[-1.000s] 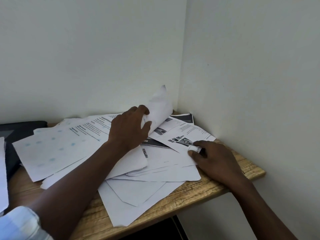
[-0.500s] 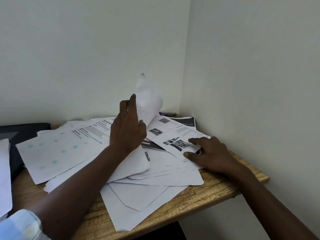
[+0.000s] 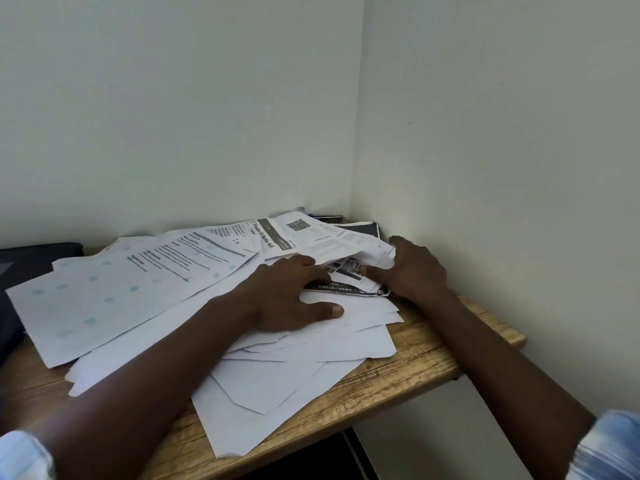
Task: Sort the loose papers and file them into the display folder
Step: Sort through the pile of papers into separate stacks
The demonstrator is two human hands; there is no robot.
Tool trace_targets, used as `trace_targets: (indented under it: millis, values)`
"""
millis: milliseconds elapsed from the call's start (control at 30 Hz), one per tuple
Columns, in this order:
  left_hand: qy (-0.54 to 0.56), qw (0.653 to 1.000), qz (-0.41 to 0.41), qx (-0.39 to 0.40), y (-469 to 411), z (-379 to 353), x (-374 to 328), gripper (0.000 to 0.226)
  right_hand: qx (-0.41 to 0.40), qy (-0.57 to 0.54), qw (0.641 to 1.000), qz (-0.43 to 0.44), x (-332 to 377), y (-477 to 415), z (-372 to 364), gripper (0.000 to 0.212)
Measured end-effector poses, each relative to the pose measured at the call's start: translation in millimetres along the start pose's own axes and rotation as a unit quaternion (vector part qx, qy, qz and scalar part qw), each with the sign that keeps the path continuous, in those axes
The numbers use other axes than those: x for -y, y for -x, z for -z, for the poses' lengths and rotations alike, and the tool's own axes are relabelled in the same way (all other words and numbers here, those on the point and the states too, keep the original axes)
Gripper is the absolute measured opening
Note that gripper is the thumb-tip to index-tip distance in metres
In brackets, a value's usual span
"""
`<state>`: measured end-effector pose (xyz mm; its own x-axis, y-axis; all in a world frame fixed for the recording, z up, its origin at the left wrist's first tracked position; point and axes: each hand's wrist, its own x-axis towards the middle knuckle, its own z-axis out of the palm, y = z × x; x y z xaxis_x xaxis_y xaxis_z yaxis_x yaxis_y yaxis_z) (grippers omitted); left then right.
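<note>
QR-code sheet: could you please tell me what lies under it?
Under the QR-code sheet, at its lifted edge, a photo sheet and a dark leaflet show; farther back is covered.

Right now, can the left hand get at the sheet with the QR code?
Probably yes. The QR-code sheet lies on top of the pile, nothing covering it, and the left hand rests just before its near edge. The right hand grips only its right edge.
</note>
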<state>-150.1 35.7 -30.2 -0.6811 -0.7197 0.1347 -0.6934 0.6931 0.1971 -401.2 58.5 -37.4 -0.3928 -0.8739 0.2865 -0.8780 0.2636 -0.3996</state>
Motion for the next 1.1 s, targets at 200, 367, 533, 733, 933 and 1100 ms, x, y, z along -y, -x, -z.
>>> trace_targets:
  millis: [200, 367, 533, 733, 933, 1100]
  values:
    - [0.006, 0.999, 0.015, 0.051, 8, 8, -12, 0.104, -0.032, -0.075, 0.997, -0.002, -8, 1, -6, 0.064]
    - [0.009, 0.999, 0.035, 0.027, 5, 12, -17, 0.082, -0.026, -0.096, 0.995, -0.005, -10, 0, -5, 0.04]
    - [-0.098, 0.995, -0.003, -0.011, -2, 9, -15, 0.053, -0.022, -0.07, 0.997, 0.011, -10, -1, -6, 0.032]
    - [-0.094, 0.994, -0.01, 0.063, -3, 21, -18, 0.076, -0.036, -0.062, 0.997, 0.03, -7, 5, -7, 0.031]
    - [-0.125, 0.989, -0.072, 0.024, -8, 22, -9, 0.05, -0.064, -0.032, 0.997, 0.028, 8, 34, 9, 0.047]
    - [-0.082, 0.993, -0.048, -0.074, -15, 16, -1, 0.032, 0.031, -0.026, 0.999, 0.006, 26, 104, 32, 0.058]
